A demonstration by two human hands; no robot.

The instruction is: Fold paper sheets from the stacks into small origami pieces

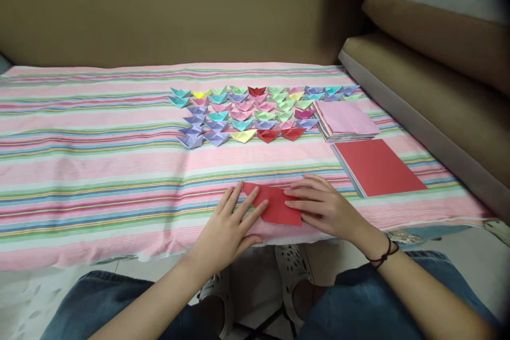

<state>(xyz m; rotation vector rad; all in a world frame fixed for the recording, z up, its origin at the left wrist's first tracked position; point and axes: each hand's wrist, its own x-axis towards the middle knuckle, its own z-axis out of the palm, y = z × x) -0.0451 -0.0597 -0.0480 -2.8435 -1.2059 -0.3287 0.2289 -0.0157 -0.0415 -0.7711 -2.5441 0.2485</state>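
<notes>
A folded sheet of red origami paper [279, 210] lies near the front edge of the striped cloth, with pointed corners at its left. Spread fingers of my left hand [235, 223] rest flat on its left part, the thumb apart and off the paper. At the right edge, my right hand [322, 204] touches the paper with its fingertips, the fingers stretched out and slightly bent. Its thumb is mostly hidden beneath the fingers. Beyond my hands stand rows of small folded paper boats [241, 115] in purple, teal, pink, green, yellow and red.
To the right lie a stack of square paper with red on top [380, 167] and behind it a stack topped with pink [346, 117]. The striped cloth [99, 164] covers the surface. Brown cushions [422, 90] border the right side; a brown backrest [171, 10] rises behind.
</notes>
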